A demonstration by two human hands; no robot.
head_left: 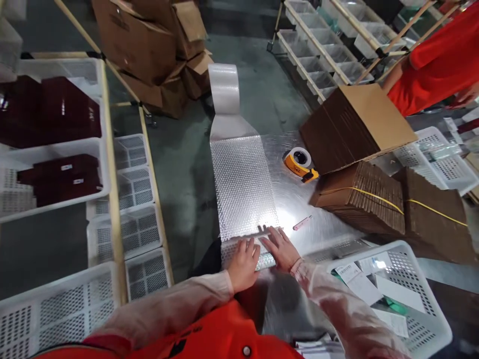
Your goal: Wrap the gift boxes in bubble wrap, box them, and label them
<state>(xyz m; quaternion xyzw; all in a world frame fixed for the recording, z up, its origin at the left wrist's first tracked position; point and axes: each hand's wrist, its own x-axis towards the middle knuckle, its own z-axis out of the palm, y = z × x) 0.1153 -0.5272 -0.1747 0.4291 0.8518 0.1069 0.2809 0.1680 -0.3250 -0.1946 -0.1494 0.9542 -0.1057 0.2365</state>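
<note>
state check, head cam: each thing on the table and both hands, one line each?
bubble wrap strip: unrolled flat, near end under both hands
bubble wrap roll: partly unwound
left hand: flat on wrap
right hand: flat on wrap
tape dispenser: lying untouched
pink pen: lying loose
flattened cartons: bundled with yellow strap

Left hand [244, 264] and right hand [281, 248] lie side by side, palms down, fingers [270, 240] spread flat

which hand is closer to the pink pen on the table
Right. The right hand lies flat on the bubble wrap just below-left of the pink pen; the left hand rests farther left, beyond the right hand.
</note>
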